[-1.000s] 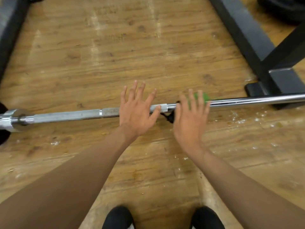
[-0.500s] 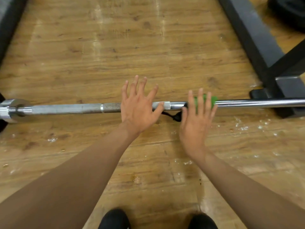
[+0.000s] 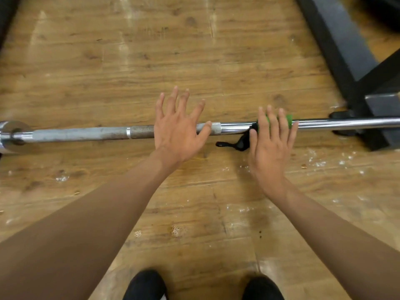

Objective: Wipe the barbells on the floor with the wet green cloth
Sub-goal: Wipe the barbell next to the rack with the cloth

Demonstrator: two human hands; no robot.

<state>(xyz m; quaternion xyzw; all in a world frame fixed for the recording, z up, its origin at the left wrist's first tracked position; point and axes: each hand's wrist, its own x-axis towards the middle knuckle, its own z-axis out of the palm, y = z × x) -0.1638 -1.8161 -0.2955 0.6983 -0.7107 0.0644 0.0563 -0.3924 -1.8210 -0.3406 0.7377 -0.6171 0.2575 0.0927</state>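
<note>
A long silver barbell (image 3: 86, 133) is lying on the wooden floor (image 3: 108, 61), running across the picture from nine o'clock to three o'clock. The green cloth (image 3: 289, 120) is being pressed onto the bar by the right hand (image 3: 270, 146), a little toward three o'clock from the middle. This hand's fingers (image 3: 272, 121) are being kept straight and close together, flat over the cloth, and nothing is being gripped. Most of the cloth is being hidden by the hand, so only small bits of green are showing.

The left hand (image 3: 177, 133) is being laid on the rough grey part of the bar near the middle. Its fingers are being spread wide and straight, its thumb (image 3: 204, 131) is touching the bar, and nothing is being held in it.

Between the two hands a small black strap (image 3: 234, 143) is lying on the floor, just at the six o'clock side of the bar. One end of it is being covered by the right hand.

At two o'clock a black metal frame (image 3: 337, 40) is standing on the floor, and the bar is running past its foot. Whether they are touching cannot be told. At nine o'clock the thick shiny end piece (image 3: 13, 135) of the bar is showing. White crumbs (image 3: 318, 163) are scattered on the floor at four o'clock. Two black shoes (image 3: 145, 284) are being cut off by the edge at six o'clock.
</note>
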